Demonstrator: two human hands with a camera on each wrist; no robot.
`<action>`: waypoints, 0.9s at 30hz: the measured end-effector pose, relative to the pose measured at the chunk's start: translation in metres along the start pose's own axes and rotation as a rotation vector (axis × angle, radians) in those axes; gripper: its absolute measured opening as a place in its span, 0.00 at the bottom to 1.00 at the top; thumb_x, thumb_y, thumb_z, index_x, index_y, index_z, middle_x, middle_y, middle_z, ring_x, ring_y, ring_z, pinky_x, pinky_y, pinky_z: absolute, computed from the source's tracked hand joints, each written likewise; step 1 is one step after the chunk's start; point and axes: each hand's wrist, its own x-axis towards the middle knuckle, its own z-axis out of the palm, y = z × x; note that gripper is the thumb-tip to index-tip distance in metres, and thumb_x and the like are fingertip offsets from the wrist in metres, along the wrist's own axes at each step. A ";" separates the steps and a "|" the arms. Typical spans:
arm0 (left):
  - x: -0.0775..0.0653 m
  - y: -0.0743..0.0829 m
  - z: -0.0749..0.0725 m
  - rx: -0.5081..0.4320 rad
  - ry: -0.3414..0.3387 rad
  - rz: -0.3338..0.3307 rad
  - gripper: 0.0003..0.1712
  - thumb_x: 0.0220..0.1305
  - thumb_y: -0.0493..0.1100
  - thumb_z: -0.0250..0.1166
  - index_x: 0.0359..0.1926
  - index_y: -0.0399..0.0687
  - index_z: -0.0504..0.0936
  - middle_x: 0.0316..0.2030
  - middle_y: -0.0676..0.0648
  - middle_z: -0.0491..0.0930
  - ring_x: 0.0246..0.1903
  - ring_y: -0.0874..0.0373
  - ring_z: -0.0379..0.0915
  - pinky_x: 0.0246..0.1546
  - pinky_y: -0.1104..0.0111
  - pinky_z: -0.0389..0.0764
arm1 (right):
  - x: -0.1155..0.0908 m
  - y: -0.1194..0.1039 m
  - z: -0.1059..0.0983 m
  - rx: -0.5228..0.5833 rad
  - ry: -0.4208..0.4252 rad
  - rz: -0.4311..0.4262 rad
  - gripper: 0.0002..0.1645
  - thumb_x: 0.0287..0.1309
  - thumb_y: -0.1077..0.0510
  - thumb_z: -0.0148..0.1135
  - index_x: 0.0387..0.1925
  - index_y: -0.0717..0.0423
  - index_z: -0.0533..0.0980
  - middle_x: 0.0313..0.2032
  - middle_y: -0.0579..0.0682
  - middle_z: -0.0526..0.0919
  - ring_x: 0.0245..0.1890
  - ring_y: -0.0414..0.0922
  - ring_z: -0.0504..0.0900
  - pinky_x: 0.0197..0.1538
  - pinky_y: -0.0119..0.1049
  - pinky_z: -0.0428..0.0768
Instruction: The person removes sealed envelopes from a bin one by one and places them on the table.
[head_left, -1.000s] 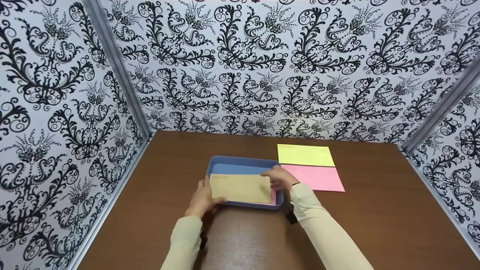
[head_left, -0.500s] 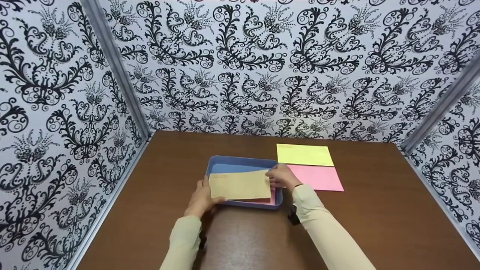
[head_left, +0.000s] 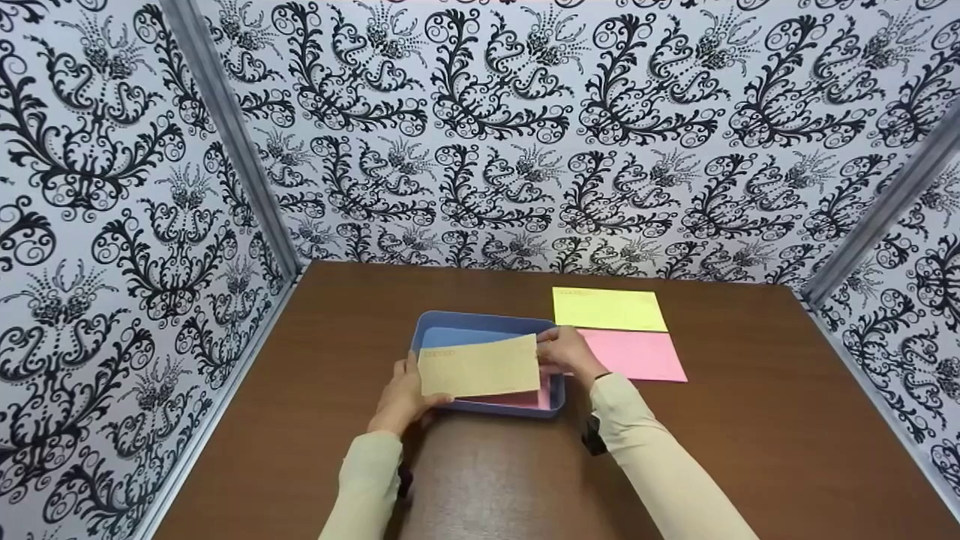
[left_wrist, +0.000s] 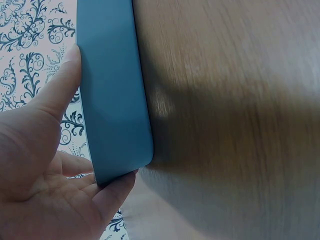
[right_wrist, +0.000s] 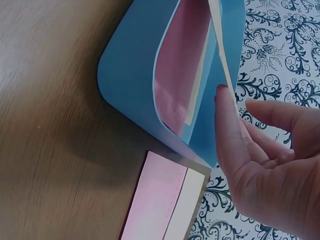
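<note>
A blue tray (head_left: 442, 337) stands on the table, and my left hand (head_left: 405, 394) grips its left front corner. The left wrist view shows that hand's thumb along the tray rim and its fingers against the end wall. At the tray's right side my right hand (head_left: 564, 350) pinches the right edge of a tan envelope (head_left: 480, 367). This envelope is tilted, its right end raised and its left end low by the left thumb. Beneath it lies a pink envelope (right_wrist: 180, 65) inside the tray, with a cream strip (right_wrist: 199, 85) showing beside it in the right wrist view.
Right of the tray, a yellow envelope (head_left: 609, 309) and a pink sheet or envelope (head_left: 630, 356) lie one behind the other on the brown table (head_left: 750, 420). Patterned walls (head_left: 495, 150) enclose the table at the back and sides.
My right hand has lifted the tan envelope's right end, uncovering more of the pink envelope beneath. The left hand and the tray have stayed in place.
</note>
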 end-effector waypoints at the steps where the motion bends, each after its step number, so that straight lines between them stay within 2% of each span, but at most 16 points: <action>1: 0.000 0.000 0.000 0.000 0.000 0.001 0.66 0.52 0.56 0.77 0.77 0.30 0.46 0.72 0.28 0.56 0.65 0.33 0.66 0.67 0.46 0.69 | 0.000 0.000 0.000 0.000 -0.002 0.005 0.25 0.59 0.70 0.57 0.59 0.73 0.74 0.44 0.66 0.84 0.32 0.46 0.86 0.48 0.49 0.85; 6: 0.000 0.000 0.000 -0.002 0.002 0.004 0.66 0.53 0.56 0.77 0.77 0.30 0.46 0.71 0.28 0.56 0.65 0.33 0.66 0.67 0.45 0.68 | -0.001 0.002 -0.001 -0.006 -0.016 0.008 0.29 0.58 0.71 0.58 0.63 0.66 0.73 0.43 0.63 0.85 0.31 0.46 0.86 0.46 0.50 0.86; 12: 0.001 -0.001 0.000 0.011 0.001 0.007 0.66 0.53 0.56 0.76 0.77 0.31 0.45 0.71 0.28 0.56 0.64 0.32 0.67 0.65 0.45 0.70 | -0.003 0.005 -0.001 -0.005 -0.045 -0.019 0.32 0.59 0.70 0.58 0.67 0.62 0.70 0.44 0.64 0.86 0.35 0.49 0.87 0.44 0.50 0.86; 18: -0.001 -0.001 -0.001 0.016 -0.001 0.017 0.65 0.55 0.56 0.76 0.77 0.30 0.45 0.71 0.27 0.56 0.63 0.31 0.68 0.65 0.45 0.71 | -0.007 0.004 0.001 -0.006 -0.042 -0.056 0.36 0.55 0.70 0.60 0.68 0.61 0.70 0.38 0.60 0.87 0.29 0.46 0.86 0.42 0.51 0.87; 27: -0.001 -0.001 -0.001 0.004 0.000 0.008 0.64 0.55 0.55 0.76 0.77 0.31 0.45 0.71 0.28 0.56 0.65 0.32 0.66 0.66 0.45 0.69 | -0.008 0.006 0.001 0.016 -0.046 -0.092 0.36 0.56 0.72 0.61 0.68 0.63 0.68 0.48 0.67 0.85 0.34 0.49 0.88 0.41 0.49 0.87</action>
